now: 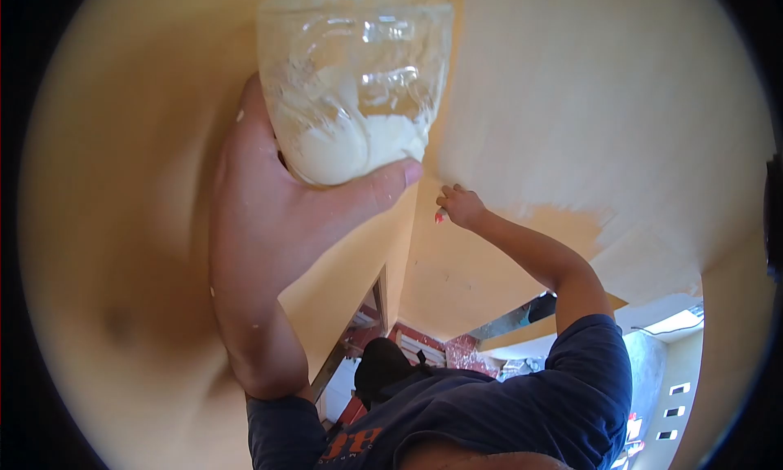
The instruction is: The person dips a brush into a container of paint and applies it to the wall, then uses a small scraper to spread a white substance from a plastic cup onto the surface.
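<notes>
**A:** What does the left hand [269, 201] hold in the head view?

**B:** It grips a clear plastic container [355, 79], cut open at the top, from below and from the side. The thumb [383, 185] lies across the lower front of the container, and the palm and fingers wrap its left side. The container is held up near the camera, against the yellow wall [114, 225].

**A:** And its contents?

**B:** A thick white paste [342, 148] sits in the lower part; smears of it coat the inner walls above.

**A:** Where is the right hand [461, 207]?

**B:** Farther from the camera, with the arm stretched out to the orange-yellow surface [457, 266]. The hand is closed, with the fingers curled. A small red-and-white object [440, 217] shows just below the fingers; whether it is a tool held in the hand cannot be told at this size.

**A:** What surrounds it?

**B:** A paler, whitish coated patch [587, 111] spreads over the surface above and to the right of the right hand, with an irregular lower edge against the bare orange-yellow. The person wears a dark blue shirt [489, 405], whose sleeves show at the lower edge.
</notes>
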A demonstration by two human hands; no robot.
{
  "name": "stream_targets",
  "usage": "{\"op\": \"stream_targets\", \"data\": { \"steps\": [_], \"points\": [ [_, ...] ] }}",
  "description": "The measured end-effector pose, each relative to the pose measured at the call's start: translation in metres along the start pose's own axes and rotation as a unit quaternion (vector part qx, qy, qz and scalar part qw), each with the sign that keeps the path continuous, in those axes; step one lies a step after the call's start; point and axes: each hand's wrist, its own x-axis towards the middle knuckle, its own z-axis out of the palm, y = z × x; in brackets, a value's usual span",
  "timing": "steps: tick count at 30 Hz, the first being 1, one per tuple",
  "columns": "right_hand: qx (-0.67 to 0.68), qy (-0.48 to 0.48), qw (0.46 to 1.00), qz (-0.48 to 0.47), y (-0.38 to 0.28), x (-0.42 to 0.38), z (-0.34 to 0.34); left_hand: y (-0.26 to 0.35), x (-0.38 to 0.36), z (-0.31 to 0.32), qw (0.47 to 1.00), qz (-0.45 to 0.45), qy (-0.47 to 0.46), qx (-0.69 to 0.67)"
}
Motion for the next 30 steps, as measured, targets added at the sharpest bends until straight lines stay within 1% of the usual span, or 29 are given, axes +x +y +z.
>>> {"op": "stream_targets", "data": {
  "steps": [2,3,4,5,6,7,8,9,10,11,13,15,16,17,18,19,21,23,24,26,27,28,29,30],
  "points": [
    [0.067,-0.035,0.994,0.083,0.014,0.012,-0.046,0.004,-0.001,-0.002,1.0,0.007,0.011,0.006],
    [0.137,0.036,0.983,0.115,0.042,0.027,-0.06,0.007,-0.001,-0.003,1.0,-0.001,0.008,0.002],
    [0.136,0.075,0.979,0.13,0.056,0.037,-0.114,0.009,0.0,-0.005,1.0,-0.007,0.007,-0.001],
    [0.131,0.16,0.965,0.16,0.07,0.047,-0.165,0.01,0.001,-0.006,1.0,-0.01,0.012,-0.005],
    [0.096,0.156,0.96,0.21,0.083,0.058,-0.224,0.012,0.002,-0.006,1.0,-0.008,0.013,-0.001],
    [0.081,0.199,0.952,0.22,0.092,0.063,-0.277,0.012,0.002,-0.007,1.0,-0.005,0.013,0.004],
    [0.033,0.26,0.942,0.209,0.101,0.07,-0.316,0.01,0.001,-0.008,1.0,-0.009,0.015,0.0],
    [-0.003,0.3,0.935,0.192,0.111,0.074,-0.344,0.009,0.001,-0.008,1.0,-0.013,0.018,0.015],
    [-0.072,0.35,0.924,0.137,0.105,0.07,-0.369,0.007,0.002,-0.009,0.999,-0.015,0.021,0.03],
    [-0.122,0.367,0.919,0.081,0.091,0.061,-0.391,0.006,0.003,-0.009,0.999,-0.011,0.027,0.028],
    [-0.189,0.453,0.871,0.03,0.104,0.068,-0.393,0.006,0.007,-0.008,0.999,0.0,0.034,0.011],
    [-0.251,0.409,0.876,0.045,0.113,0.075,-0.35,0.004,0.008,-0.008,0.999,0.0,0.039,0.021],
    [-0.26,0.355,0.895,0.068,0.106,0.073,-0.315,0.003,0.009,-0.008,0.999,-0.003,0.038,0.037],
    [-0.308,0.292,0.903,0.064,0.083,0.062,-0.285,0.003,0.008,-0.008,0.999,0.006,0.041,0.035],
    [-0.288,0.315,0.904,-0.027,0.091,0.062,-0.231,0.005,0.007,-0.008,0.998,-0.002,0.033,0.046],
    [-0.293,0.329,0.892,-0.1,0.077,0.055,-0.193,0.004,0.009,-0.009,0.998,-0.01,0.026,0.057],
    [-0.176,0.143,0.969,-0.099,0.058,0.036,-0.114,0.01,0.008,-0.008,0.999,-0.012,0.031,0.043],
    [-0.065,0.009,0.995,-0.079,0.026,0.016,-0.107,0.012,0.006,-0.005,0.999,-0.012,0.036,0.03],
    [-0.07,0.019,0.994,-0.081,0.029,0.023,-0.12,0.013,0.007,-0.005,0.999,0.004,0.04,0.023],
    [0.001,0.143,0.989,-0.022,0.03,0.026,-0.167,0.017,0.008,-0.006,0.998,0.021,0.053,0.02],
    [0.182,0.099,0.977,0.038,0.05,0.042,-0.2,0.016,0.009,-0.006,0.998,0.014,0.053,0.034],
    [-0.012,0.258,0.966,-0.006,0.053,0.046,-0.256,0.016,0.01,-0.005,0.998,0.005,0.051,0.047],
    [-0.096,0.313,0.944,0.026,0.073,0.059,-0.299,0.016,0.01,-0.004,0.998,0.003,0.05,0.045],
    [-0.106,0.413,0.905,-0.001,0.089,0.07,-0.343,0.012,0.012,-0.004,0.998,0.001,0.047,0.049]
  ]
}}
